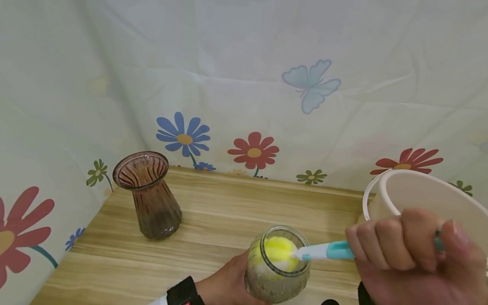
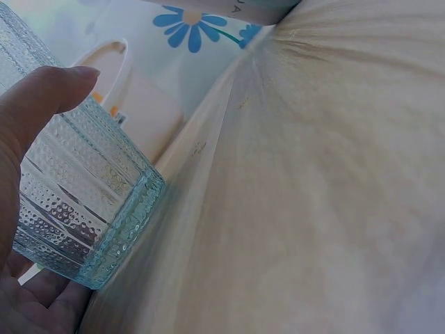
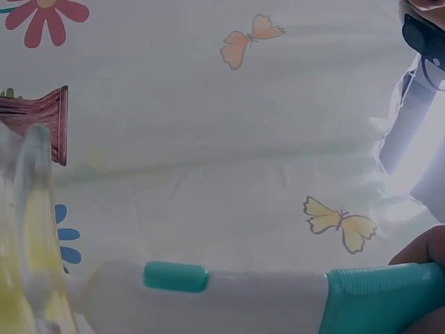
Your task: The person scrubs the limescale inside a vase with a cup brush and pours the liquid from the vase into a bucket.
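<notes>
Jar (image 1: 277,284) was tipped in the left hand (image 1: 228,281), thumb curled round one side and fingers round the other; couldn't tell if its base touched the bench (image 1: 213,212). Right hand (image 1: 415,258) was wrapped in a fist round the brush (image 1: 322,251), with the yellow sponge (image 1: 280,250) end inside the jar, just below the mouth. So I'd call it mid-scrub: sponge was in, but getting it back out and putting the jar down were left to do, I reckon. Whether the glass was clean yet, honestly no idea. Further out, the vase (image 1: 156,207) stood upright on the bench, well off to the left, no hand on it. Done or waiting its turn? Couldn't say. Bucket (image 1: 431,192) was behind the right hand.
</notes>
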`<state>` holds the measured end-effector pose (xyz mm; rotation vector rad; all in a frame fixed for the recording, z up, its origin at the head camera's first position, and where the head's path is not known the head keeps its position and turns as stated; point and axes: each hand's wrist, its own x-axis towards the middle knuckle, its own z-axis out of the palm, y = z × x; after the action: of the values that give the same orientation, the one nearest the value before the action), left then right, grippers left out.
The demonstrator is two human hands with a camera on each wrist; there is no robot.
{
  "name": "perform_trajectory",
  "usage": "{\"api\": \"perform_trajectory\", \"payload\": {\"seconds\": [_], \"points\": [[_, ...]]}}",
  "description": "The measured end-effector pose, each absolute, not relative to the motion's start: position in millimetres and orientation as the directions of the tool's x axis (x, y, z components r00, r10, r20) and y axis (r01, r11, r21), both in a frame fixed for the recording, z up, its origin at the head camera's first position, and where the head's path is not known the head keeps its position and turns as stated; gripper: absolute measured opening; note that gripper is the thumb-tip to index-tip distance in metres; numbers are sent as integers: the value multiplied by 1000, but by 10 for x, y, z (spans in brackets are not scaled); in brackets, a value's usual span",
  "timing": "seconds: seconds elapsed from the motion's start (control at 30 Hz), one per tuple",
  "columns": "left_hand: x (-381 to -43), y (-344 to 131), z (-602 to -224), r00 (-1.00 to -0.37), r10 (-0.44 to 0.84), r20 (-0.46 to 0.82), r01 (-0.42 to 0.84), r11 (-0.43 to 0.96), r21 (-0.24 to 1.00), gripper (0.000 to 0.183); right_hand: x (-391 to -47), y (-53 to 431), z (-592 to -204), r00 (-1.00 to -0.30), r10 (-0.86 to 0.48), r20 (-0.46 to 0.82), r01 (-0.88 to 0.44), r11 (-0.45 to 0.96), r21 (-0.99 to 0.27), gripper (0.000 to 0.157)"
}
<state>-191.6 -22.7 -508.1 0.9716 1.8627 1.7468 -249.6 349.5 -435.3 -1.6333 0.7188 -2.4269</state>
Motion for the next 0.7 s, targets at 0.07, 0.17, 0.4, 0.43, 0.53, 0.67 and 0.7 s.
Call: {"api": "perform_trajectory", "payload": {"seconds": [0.07,0.17,0.4,0.43,0.53,0.67,0.7], "points": [[-1918,-226,-5086,-672,721,168,208,-34,977,92,-2290,3003,-3860,-402,-365,840,-94,-896,-434,56],[-1918,-223,-5087,-670,722,173,210,-40,977,91,-2079,2443,-3318,-385,-382,840,-46,-901,-431,49],[-1913,-214,-5086,-667,724,179,205,-53,977,90,-2023,2120,-3108,-415,-414,810,-35,-882,-469,51],[-1913,-211,-5087,-665,725,176,197,-57,979,90,-2034,2113,-3121,-418,-421,805,-34,-878,-477,51],[-1915,-204,-5086,-664,726,179,192,-66,979,91,-2057,2074,-3135,-433,-438,788,-41,-864,-502,52],[-1915,-205,-5078,-679,717,161,200,-31,979,93,-2041,1982,-3120,-488,-443,752,-76,-837,-542,51],[-1914,-207,-5077,-685,712,155,202,-18,979,93,-2033,1956,-3120,-501,-443,743,-94,-826,-556,51]]}}
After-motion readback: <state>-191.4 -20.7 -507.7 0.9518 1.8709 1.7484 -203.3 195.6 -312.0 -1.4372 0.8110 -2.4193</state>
